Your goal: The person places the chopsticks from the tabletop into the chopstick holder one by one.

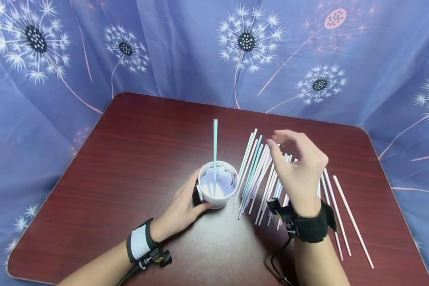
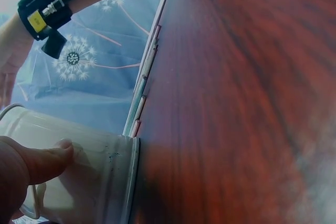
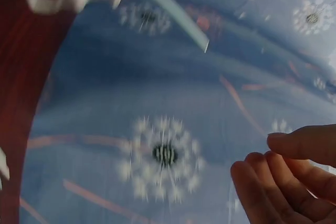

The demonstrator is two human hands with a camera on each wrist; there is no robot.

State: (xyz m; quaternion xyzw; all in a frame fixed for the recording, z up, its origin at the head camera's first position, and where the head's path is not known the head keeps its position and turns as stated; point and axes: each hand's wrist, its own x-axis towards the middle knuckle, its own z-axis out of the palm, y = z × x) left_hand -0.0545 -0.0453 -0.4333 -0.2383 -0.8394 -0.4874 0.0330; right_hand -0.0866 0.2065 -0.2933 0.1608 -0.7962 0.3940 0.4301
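A white cup stands on the dark red table, and my left hand grips its side; the thumb presses the cup wall. One light blue straw stands upright in the cup, seen blurred in the right wrist view as a straw. My right hand hovers above a pile of white, pink and blue straws lying right of the cup. Its fingers are loosely curled and hold nothing.
Blue dandelion-print cloth hangs behind and around the table. More straws lie spread toward the right edge. Crumpled paper sits inside the cup. Both wrists wear black camera straps.
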